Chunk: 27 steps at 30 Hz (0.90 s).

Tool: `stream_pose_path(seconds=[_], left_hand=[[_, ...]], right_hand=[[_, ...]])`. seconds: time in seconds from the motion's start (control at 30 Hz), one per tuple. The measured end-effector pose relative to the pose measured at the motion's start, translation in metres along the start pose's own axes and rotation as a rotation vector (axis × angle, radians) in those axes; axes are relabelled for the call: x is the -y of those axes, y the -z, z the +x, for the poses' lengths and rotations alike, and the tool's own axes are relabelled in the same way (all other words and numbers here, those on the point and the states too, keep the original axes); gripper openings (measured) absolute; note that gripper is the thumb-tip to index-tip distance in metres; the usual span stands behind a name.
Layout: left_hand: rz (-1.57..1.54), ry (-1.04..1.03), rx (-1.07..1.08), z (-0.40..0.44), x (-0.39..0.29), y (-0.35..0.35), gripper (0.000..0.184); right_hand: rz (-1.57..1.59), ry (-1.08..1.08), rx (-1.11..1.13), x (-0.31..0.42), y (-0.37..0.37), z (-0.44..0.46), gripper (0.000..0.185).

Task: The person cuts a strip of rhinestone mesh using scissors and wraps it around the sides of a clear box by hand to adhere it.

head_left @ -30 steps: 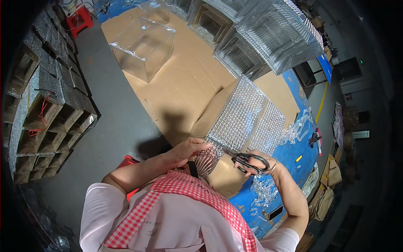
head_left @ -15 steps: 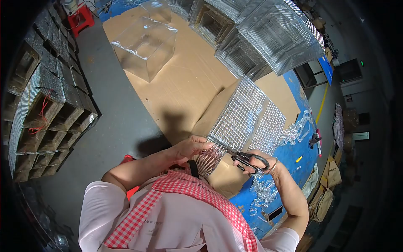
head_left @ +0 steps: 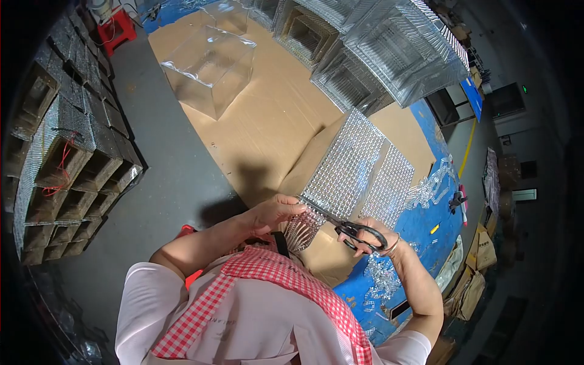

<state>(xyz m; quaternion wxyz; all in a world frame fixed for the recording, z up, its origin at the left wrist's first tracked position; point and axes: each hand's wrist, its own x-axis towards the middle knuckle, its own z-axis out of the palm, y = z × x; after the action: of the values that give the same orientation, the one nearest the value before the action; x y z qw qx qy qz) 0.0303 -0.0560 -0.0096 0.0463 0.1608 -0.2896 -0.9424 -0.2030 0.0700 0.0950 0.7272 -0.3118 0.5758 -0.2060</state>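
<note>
A box [head_left: 307, 152] covered with a shiny, clear studded sheet [head_left: 350, 161] stands in front of me on brown cardboard. At its near corner, my left hand [head_left: 275, 213] pinches the edge of the sheet between thumb and fingers. A loose flap [head_left: 303, 232] of the same studded material hangs below the box's near edge. My right hand [head_left: 371, 237] is closed around the black handles of a pair of scissors [head_left: 349, 228]. Their blades lie along the near edge of the sheet, pointing toward my left hand.
Clear boxes [head_left: 401, 58] are stacked at the far right of the cardboard [head_left: 267, 121]; another clear box [head_left: 210, 73] stands far left. Studded scraps [head_left: 382, 283] and a phone [head_left: 398, 309] lie on the blue surface [head_left: 420, 234]. Stacked boxes [head_left: 73, 164] and a red stool [head_left: 117, 29] stand left.
My right hand and the scissors have shifted slightly left along the sheet's edge. The left hand keeps its pinch at the corner, almost unmoved.
</note>
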Motion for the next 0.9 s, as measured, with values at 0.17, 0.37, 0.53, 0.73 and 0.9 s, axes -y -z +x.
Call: stream_pose_path(seconds=[0.17,0.37,0.53,0.73,0.9], left_hand=[[0.271,0.057,-0.065,-0.009,-0.007,-0.012,0.020],[0.184,-0.097,-0.155,-0.001,0.044,0.006,0.020],[0.449,-0.279,-0.306,-0.011,0.040,-0.025,0.024],[1.032,-0.424,-0.194,0.005,0.074,-0.007,0.036],[1.366,-0.767,-0.401,0.002,0.049,-0.058,0.038]], right_hand=[[0.058,-0.037,-0.067,-0.007,-0.012,-0.002,0.032],[-0.542,0.187,-0.412,-0.036,-0.037,-0.012,0.037],[-0.612,0.649,-1.015,-0.136,-0.080,-0.038,0.049],[0.193,0.345,-1.673,-0.307,-0.125,0.012,0.046],[0.034,-0.237,-1.540,-0.373,-0.109,0.046,0.041]])
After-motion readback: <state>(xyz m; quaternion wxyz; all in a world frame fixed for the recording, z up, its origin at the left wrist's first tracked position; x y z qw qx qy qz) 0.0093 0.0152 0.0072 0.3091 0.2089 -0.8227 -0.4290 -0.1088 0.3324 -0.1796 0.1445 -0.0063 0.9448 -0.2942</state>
